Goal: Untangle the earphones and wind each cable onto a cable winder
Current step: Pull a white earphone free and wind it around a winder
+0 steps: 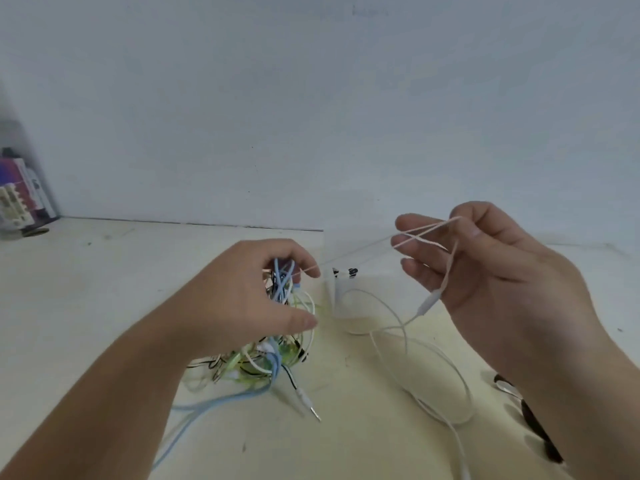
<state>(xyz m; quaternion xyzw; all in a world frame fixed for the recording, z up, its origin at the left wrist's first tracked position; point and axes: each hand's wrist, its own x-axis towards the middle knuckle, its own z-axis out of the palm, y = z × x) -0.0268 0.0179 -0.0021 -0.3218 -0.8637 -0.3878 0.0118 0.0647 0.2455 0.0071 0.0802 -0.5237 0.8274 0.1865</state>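
Nearest me, slack of the white cable (446,386) loops on the bench (104,289), then rises to my right hand (491,271), whose half-spread fingers carry it, hooked between forefinger and thumb. To the left, my left hand (242,292) grips the tangle (273,358) from above. I judge this the untangling step; next, ease the taut strand out gently.

I see a plain, pale blue-grey wall (311,98) meeting a cream tabletop (104,289) under soft, even light. Blurred coloured boxes (20,195) stand far left against it.
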